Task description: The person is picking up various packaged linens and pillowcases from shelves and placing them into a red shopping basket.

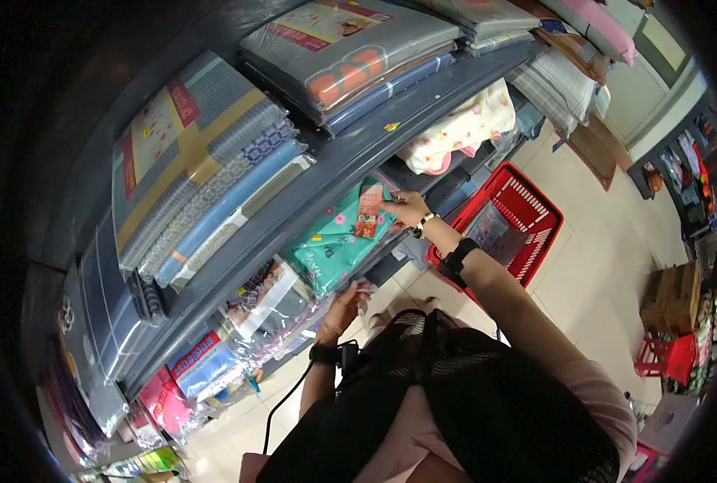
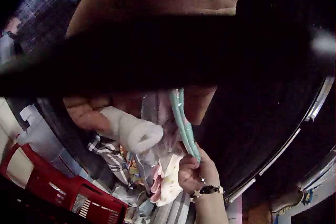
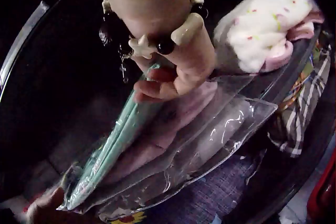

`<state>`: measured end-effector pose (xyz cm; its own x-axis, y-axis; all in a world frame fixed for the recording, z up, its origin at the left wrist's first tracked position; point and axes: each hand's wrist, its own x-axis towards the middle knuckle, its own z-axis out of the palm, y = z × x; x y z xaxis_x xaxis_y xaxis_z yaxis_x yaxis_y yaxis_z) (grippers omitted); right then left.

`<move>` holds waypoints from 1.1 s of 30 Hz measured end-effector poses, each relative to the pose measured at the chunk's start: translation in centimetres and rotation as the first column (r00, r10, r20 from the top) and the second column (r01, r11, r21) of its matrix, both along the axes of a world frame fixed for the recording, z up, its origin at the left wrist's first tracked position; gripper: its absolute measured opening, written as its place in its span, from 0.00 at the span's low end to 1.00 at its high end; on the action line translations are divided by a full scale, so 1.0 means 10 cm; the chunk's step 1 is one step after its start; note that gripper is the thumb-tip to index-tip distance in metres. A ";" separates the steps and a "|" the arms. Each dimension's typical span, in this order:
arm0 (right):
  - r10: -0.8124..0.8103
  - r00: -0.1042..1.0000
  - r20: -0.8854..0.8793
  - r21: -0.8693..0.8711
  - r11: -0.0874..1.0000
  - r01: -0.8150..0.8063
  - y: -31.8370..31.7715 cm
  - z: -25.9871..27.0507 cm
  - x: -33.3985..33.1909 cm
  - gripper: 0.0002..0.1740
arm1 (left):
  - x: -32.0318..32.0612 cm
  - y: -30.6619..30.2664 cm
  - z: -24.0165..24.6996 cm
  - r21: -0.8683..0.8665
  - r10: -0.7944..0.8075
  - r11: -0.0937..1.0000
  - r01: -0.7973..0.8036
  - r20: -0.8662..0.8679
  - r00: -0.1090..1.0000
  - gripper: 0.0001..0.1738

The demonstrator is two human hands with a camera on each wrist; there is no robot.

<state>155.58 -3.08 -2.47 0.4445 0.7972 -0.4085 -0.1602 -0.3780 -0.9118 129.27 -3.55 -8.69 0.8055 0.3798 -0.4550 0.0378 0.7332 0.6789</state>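
Note:
A flat, clear-wrapped green fabric pack [image 1: 330, 237] with pink flowers and an orange-red label card [image 1: 369, 211] is tipped up at the lower shelf. My right hand [image 1: 407, 211] grips its far edge, thumb by the card; the right wrist view shows the fingers [image 3: 157, 86] curled over the pack [image 3: 118, 140]. At the near corner, my left hand [image 1: 344, 310] holds the pack between thumb and fingers. A white, hollow-ended roll [image 2: 139, 133] sits against the left fingers [image 2: 86, 115]. A dark band hides part of that hand in the left wrist view.
Below the pack lies a clear bag with pink fabric [image 3: 157, 153]. A white-and-pink fleece bundle [image 1: 471, 125] sits farther along the shelf. Stacked bedding packs [image 1: 201, 153] fill the upper shelf [image 1: 346, 157]. A red shopping basket [image 1: 547, 221] stands on the floor to the right.

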 end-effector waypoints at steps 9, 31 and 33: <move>-0.088 0.869 -0.487 0.067 0.988 0.138 -0.90 0.33 0.32 0.22 | -0.16 -0.41 0.00 -0.139 0.187 0.979 -0.149 0.324 0.927 0.45; 0.237 0.574 0.784 0.133 0.839 -0.528 -1.88 0.61 0.05 0.21 | 0.37 -0.91 1.42 0.902 0.365 -0.139 0.408 -0.337 0.868 0.08; 0.220 0.563 0.797 0.140 0.839 -0.526 -2.08 0.71 0.10 0.22 | 0.47 -0.92 1.42 0.894 0.261 -0.163 0.418 -0.370 0.892 0.08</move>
